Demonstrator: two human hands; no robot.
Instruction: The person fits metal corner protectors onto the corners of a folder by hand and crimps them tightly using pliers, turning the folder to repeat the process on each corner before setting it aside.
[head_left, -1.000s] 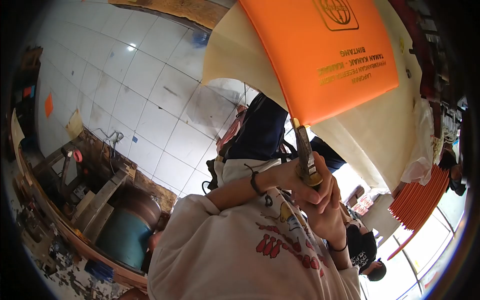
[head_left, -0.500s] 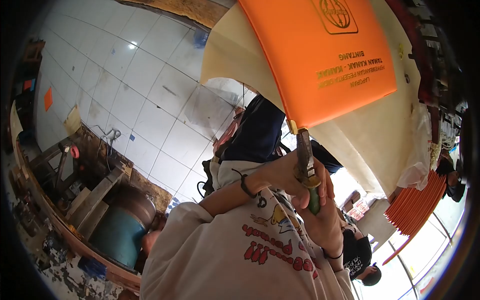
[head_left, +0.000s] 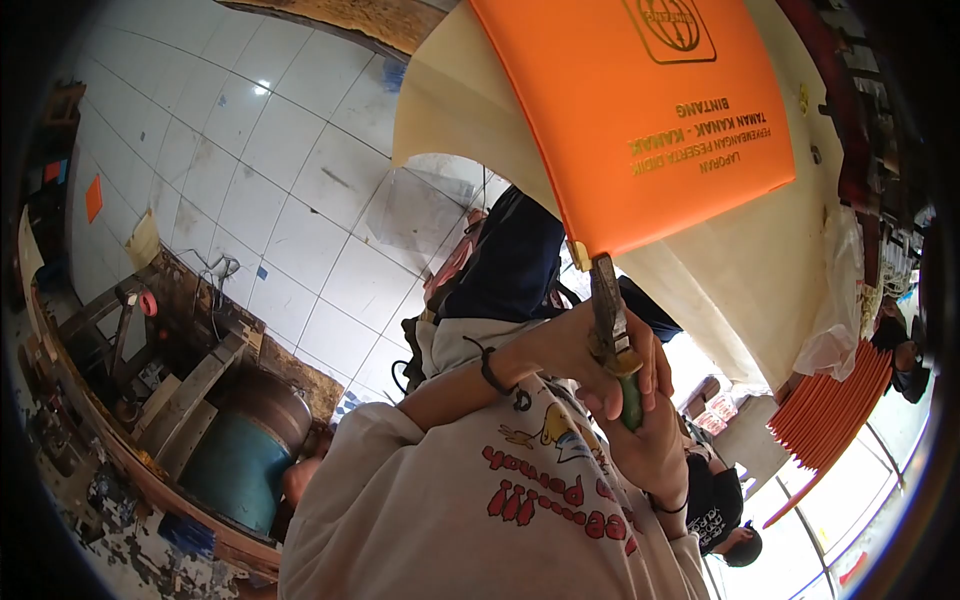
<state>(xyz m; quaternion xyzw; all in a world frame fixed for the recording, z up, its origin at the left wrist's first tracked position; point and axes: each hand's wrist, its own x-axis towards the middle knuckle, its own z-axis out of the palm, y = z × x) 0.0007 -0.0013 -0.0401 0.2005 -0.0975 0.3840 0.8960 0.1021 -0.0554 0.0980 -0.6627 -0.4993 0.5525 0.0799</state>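
Left hand [head_left: 568, 346] and right hand [head_left: 650, 445] clasp green-handled, dark metal pliers [head_left: 607, 305], centre — tip at the small gold metal corner piece [head_left: 579, 256] of a flat orange folder [head_left: 665, 165], upper right. Best squeezed squarely (even pressure should protect the folder).

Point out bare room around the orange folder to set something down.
Widest: cream surface between orange folder and clear plastic bag. Narrower: cream strip between folder and tiled floor; support beneath unclear. Crowded: brass-coloured corner, pliers at it, left hand and right hand around the pliers.
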